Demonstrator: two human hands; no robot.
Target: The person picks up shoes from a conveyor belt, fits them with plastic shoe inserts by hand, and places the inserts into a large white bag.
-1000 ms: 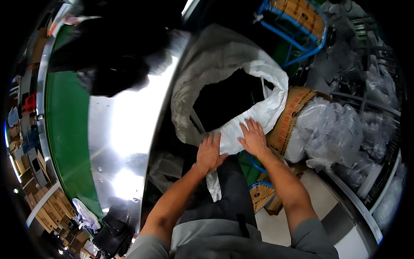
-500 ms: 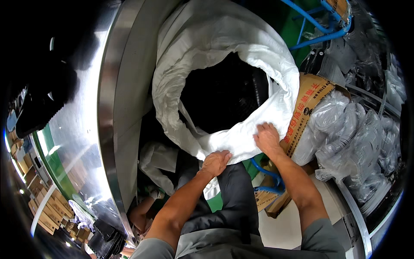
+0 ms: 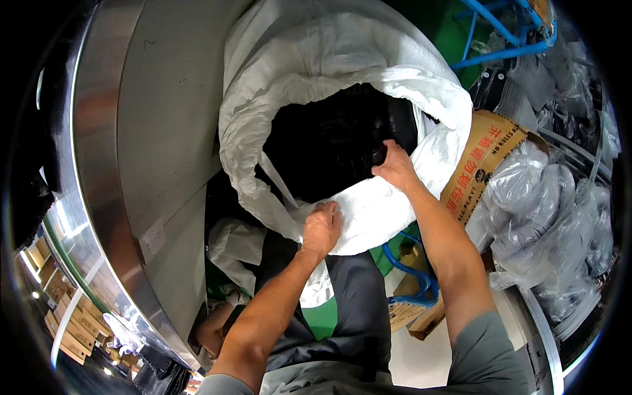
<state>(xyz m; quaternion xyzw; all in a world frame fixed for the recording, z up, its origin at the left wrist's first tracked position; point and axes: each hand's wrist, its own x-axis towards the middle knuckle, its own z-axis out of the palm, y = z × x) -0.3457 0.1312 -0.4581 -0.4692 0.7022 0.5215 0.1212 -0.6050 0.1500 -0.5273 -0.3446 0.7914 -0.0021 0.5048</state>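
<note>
A large white woven sack stands in front of me with its wide rim rolled outward. Dark black contents fill what shows of the inside, too dark to tell their kind. On the near rim my left hand is closed, its fingers curled over the sack's folded edge. My right hand reaches over the rim into the mouth. Its thumb and fingers are around a shiny black item at the right side of the contents; the item's shape is mostly hidden in the dark.
A metal-edged machine or bench runs along the left. To the right stand a printed brown carton and clear plastic bags of grey soles. Blue tubular frames are at the far right and near my knee. Another person's arm shows at lower left.
My right hand has moved from the sack's near-right rim forward into the mouth, onto a black item. My left hand has shifted slightly forward on the rim. The view has shifted a little.
</note>
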